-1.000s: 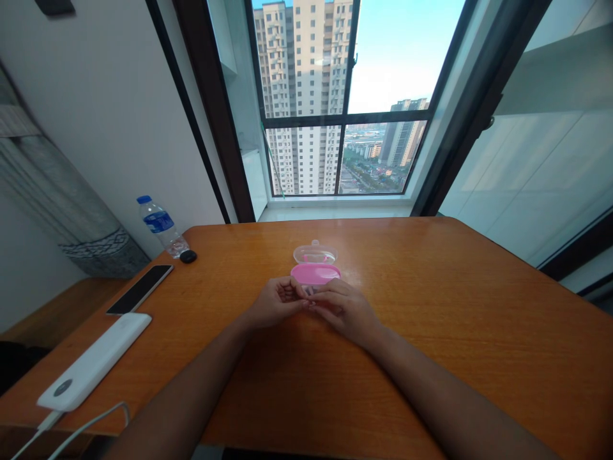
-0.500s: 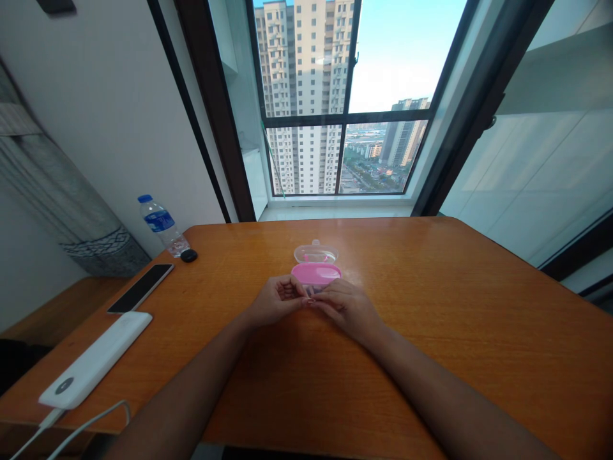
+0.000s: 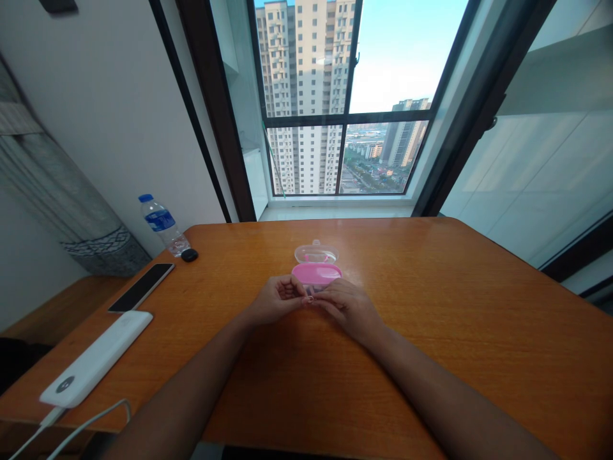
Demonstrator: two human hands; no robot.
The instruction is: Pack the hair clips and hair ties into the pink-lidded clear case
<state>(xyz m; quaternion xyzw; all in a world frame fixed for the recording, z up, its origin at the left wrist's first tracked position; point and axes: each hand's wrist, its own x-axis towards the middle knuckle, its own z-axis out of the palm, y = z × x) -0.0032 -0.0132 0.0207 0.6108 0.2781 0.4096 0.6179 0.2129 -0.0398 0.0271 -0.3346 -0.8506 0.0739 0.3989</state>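
Observation:
My left hand (image 3: 280, 300) and my right hand (image 3: 348, 308) meet fingertip to fingertip over the table's middle. Both are closed in a pinch on a tiny, pale, ring-shaped thing (image 3: 310, 298), too small to name for certain. Just beyond my fingers lies a small oval case with a pink tray (image 3: 317, 273). Its clear lid (image 3: 316, 254) lies open on the far side. The near part of the case is partly covered by my fingers, and some dark marks or small pieces show there.
On the left of the wooden table (image 3: 460, 332) lie a white power bank (image 3: 98, 358) with a white cable (image 3: 96, 418) and a phone (image 3: 142, 287). A water bottle (image 3: 163, 225) and a round black object (image 3: 189, 255) stand near the left back edge. A window is beyond.
My hands stay in almost the same place. The small thing between my fingertips has turned slightly and shows more of a ring shape.

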